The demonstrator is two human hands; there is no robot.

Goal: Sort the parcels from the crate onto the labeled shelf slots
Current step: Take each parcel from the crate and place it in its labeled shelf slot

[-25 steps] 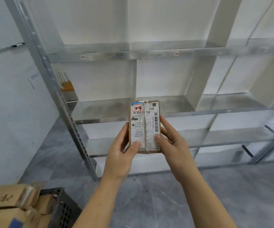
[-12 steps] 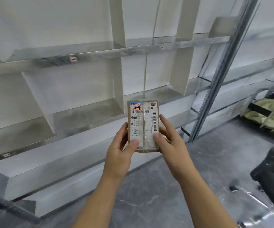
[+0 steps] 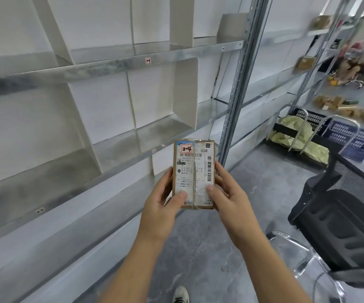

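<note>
Parcel (image 3: 194,173) held upright, fingers (image 3: 182,194) of left hand (image 3: 161,206) and right hand (image 3: 231,200) grasping its side edges. Match red 2-4 tag (image 3: 186,148) to shelf label (image 3: 154,151), then slide in flat.

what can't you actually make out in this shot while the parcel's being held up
Head view only:
- Shelf tags: too small to read, so no slot number is legible.
- Parcel: label's fine print blurred; back face turned away, lower sides covered by the left hand and right hand.
- Far shelf items: motion-blurred, unidentifiable.
- Shoe: cut off by the bottom edge.
</note>
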